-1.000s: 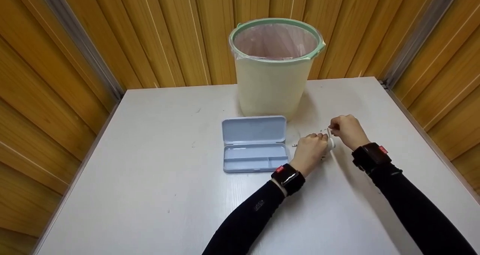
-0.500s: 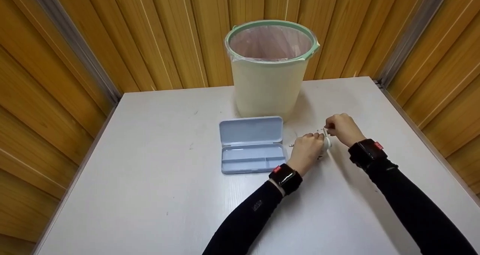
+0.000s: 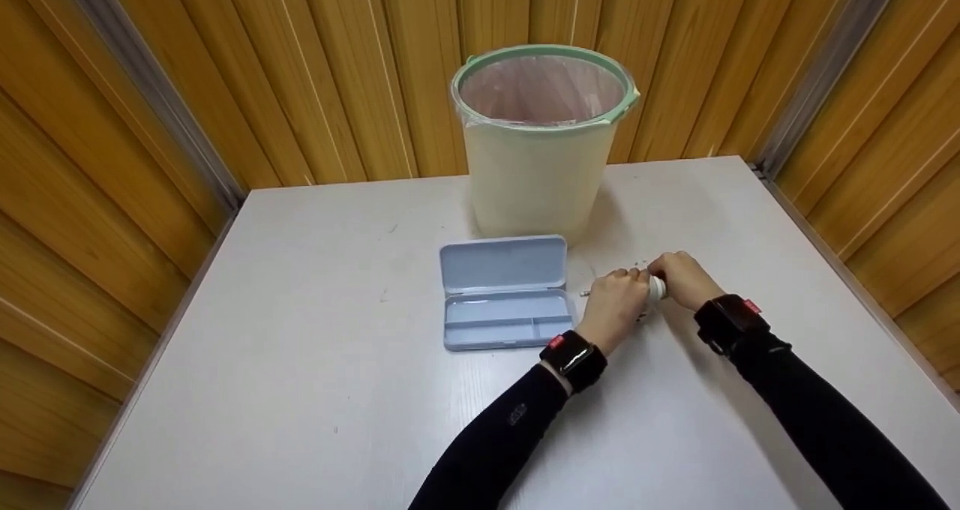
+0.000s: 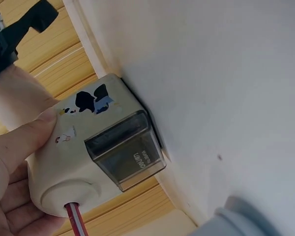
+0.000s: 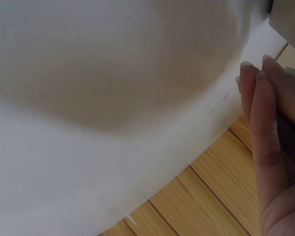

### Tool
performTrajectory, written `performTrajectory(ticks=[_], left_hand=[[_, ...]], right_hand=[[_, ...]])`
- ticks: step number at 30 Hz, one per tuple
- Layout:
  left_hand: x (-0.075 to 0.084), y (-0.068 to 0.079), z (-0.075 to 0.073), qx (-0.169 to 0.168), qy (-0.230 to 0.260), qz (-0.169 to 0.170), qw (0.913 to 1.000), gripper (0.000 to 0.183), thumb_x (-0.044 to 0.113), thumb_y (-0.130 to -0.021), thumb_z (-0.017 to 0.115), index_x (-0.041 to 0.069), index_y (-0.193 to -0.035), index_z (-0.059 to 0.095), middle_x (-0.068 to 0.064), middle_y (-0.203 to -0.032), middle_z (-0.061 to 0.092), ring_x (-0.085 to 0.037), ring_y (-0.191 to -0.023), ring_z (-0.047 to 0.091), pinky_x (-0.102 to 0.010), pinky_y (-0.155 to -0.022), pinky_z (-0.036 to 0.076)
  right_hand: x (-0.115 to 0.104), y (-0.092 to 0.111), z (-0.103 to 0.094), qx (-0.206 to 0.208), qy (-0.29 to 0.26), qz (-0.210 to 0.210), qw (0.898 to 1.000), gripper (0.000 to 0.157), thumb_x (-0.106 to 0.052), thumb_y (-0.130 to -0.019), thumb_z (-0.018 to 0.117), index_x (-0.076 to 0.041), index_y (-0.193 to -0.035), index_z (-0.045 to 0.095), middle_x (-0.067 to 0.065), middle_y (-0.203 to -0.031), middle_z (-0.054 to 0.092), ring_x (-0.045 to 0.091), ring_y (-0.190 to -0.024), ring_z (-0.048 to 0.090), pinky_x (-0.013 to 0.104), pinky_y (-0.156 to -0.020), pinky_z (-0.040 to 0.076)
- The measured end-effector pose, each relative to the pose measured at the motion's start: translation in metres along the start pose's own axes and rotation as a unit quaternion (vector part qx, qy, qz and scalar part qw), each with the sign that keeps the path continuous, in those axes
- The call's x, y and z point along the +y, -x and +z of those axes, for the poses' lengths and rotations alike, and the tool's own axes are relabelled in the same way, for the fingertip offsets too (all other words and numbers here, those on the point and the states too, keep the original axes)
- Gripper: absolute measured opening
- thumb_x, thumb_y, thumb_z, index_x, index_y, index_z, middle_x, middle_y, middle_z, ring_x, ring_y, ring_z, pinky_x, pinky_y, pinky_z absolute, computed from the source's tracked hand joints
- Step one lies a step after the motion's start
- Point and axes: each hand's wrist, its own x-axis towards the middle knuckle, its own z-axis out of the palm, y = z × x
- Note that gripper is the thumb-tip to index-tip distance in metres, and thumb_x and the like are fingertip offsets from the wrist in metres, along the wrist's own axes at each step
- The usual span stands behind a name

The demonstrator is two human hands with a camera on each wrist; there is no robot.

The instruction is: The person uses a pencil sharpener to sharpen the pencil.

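Beside an open blue case (image 3: 502,266), the left hand (image 3: 615,304) grips a cream sharpener (image 4: 69,167) on the bench (image 3: 300,345), pencil (image 4: 76,220) inserted, mostly hiding it overhead. The right hand (image 3: 684,279) curls its fingers alongside (whether around anything, I cannot tell). A lined bin (image 3: 536,184) stands behind.

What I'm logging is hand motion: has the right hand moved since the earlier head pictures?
Yes, downward in the head view: the right hand is now farther from the table's back edge.

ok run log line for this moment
left hand: grips pencil sharpener; right hand: pinching, beside it; red pencil: inserted in sharpener; pencil case: open
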Motion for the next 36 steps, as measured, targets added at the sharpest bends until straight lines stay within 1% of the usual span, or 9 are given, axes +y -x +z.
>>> performTrajectory(ticks=[3, 5, 9, 12, 18, 23, 26, 31, 36], left_hand=[[0.0, 0.001, 0.001, 0.011, -0.008, -0.006, 0.9999, 0.014, 0.02, -0.088, 0.066, 0.022, -0.1, 0.073, 0.012, -0.089, 0.072, -0.002, -0.073, 0.065, -0.017, -0.058, 0.053], [0.0, 0.001, 0.001, 0.016, -0.013, -0.007, 0.9998, 0.012, 0.02, -0.088, 0.066, 0.022, -0.098, 0.072, 0.013, -0.088, 0.071, -0.002, -0.073, 0.065, -0.017, -0.058, 0.053], [-0.001, 0.002, 0.002, 0.017, -0.02, -0.013, 0.9996, 0.012, 0.019, -0.088, 0.064, 0.021, -0.097, 0.072, 0.012, -0.087, 0.071, -0.002, -0.072, 0.065, -0.016, -0.058, 0.053], [0.0, 0.002, 0.001, 0.014, -0.018, -0.016, 0.9996, 0.014, 0.018, -0.087, 0.066, 0.019, -0.099, 0.073, 0.011, -0.088, 0.072, -0.003, -0.073, 0.065, -0.016, -0.059, 0.053], [0.004, 0.003, 0.001, 0.011, -0.02, -0.016, 0.9996, 0.016, 0.021, -0.084, 0.07, 0.019, -0.1, 0.073, 0.01, -0.087, 0.072, -0.003, -0.071, 0.064, -0.014, -0.059, 0.052], [0.009, 0.001, 0.001, -0.002, -0.03, -0.011, 0.9995, 0.012, 0.02, -0.086, 0.067, 0.019, -0.097, 0.072, 0.01, -0.083, 0.071, -0.002, -0.067, 0.061, -0.013, -0.054, 0.048], [0.01, 0.0, 0.001, -0.01, -0.031, -0.015, 0.9994, 0.01, 0.019, -0.087, 0.066, 0.02, -0.095, 0.072, 0.01, -0.082, 0.07, -0.002, -0.066, 0.059, -0.013, -0.054, 0.047], [0.012, -0.001, 0.0, 0.003, -0.039, -0.019, 0.9991, 0.01, 0.018, -0.087, 0.064, 0.022, -0.091, 0.072, 0.011, -0.079, 0.069, -0.001, -0.066, 0.059, -0.014, -0.056, 0.047], [0.011, -0.002, -0.001, 0.007, -0.06, -0.015, 0.998, 0.013, 0.018, -0.09, 0.061, 0.023, -0.092, 0.073, 0.012, -0.079, 0.069, -0.001, -0.067, 0.059, -0.013, -0.059, 0.047]], right_hand=[[0.001, 0.003, 0.003, -0.014, -0.012, -0.002, 1.0, 0.02, 0.015, -0.062, 0.068, -0.002, -0.072, 0.073, 0.005, -0.069, 0.068, 0.014, -0.063, 0.047, 0.025, -0.059, 0.038], [0.0, 0.004, 0.003, -0.032, -0.023, 0.006, 0.999, 0.019, 0.014, -0.06, 0.071, 0.0, -0.073, 0.073, 0.008, -0.07, 0.07, 0.013, -0.062, 0.048, 0.025, -0.058, 0.04], [-0.003, 0.009, 0.003, -0.059, -0.037, 0.022, 0.997, 0.013, 0.009, -0.063, 0.078, 0.004, -0.071, 0.071, 0.014, -0.072, 0.072, 0.011, -0.062, 0.053, 0.025, -0.058, 0.045], [-0.005, 0.015, 0.003, -0.065, -0.042, 0.028, 0.997, 0.013, 0.004, -0.065, 0.082, 0.004, -0.07, 0.069, 0.014, -0.071, 0.071, 0.012, -0.062, 0.055, 0.025, -0.059, 0.047], [-0.008, 0.026, 0.004, -0.053, -0.043, 0.035, 0.997, 0.014, 0.002, -0.066, 0.082, 0.002, -0.068, 0.068, 0.015, -0.071, 0.07, 0.015, -0.062, 0.057, 0.028, -0.059, 0.047], [-0.011, 0.034, 0.004, -0.051, -0.043, 0.05, 0.996, 0.013, -0.001, -0.068, 0.082, 0.002, -0.07, 0.069, 0.015, -0.071, 0.071, 0.014, -0.061, 0.058, 0.029, -0.06, 0.049], [-0.012, 0.037, 0.003, -0.056, -0.055, 0.047, 0.996, 0.011, -0.001, -0.071, 0.08, 0.002, -0.071, 0.07, 0.013, -0.069, 0.071, 0.013, -0.059, 0.059, 0.029, -0.058, 0.05], [-0.016, 0.042, -0.001, -0.061, -0.059, 0.041, 0.996, 0.01, 0.003, -0.071, 0.079, 0.001, -0.068, 0.069, 0.009, -0.064, 0.07, 0.01, -0.057, 0.057, 0.025, -0.055, 0.047], [-0.023, 0.049, -0.01, -0.083, -0.08, 0.042, 0.992, 0.01, 0.005, -0.074, 0.076, 0.002, -0.068, 0.069, 0.009, -0.063, 0.069, 0.011, -0.055, 0.06, 0.023, -0.052, 0.046]])
